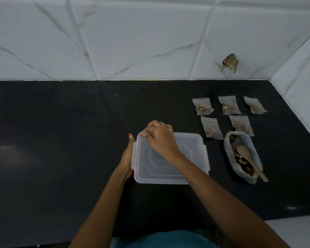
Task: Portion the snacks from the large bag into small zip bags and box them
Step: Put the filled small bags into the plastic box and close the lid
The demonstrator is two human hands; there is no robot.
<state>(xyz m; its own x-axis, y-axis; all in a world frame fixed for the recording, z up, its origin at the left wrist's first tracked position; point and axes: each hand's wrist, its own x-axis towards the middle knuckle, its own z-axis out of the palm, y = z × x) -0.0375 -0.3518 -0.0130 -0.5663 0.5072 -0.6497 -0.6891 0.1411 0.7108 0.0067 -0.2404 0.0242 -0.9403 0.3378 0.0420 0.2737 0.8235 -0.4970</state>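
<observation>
A clear plastic box with its lid on stands on the black counter, in the middle. My left hand lies along the box's left side, thumb up at the far left corner. My right hand reaches across the lid and its curled fingers grip the lid's far left corner. Several small zip bags with nuts in them lie flat to the right of the box. The large bag of mixed nuts lies open at the right, with a wooden spoon resting in it.
The black counter meets a white tiled wall at the back and another at the right. A small crumpled scrap hangs on the back wall. The counter's front edge runs near my body.
</observation>
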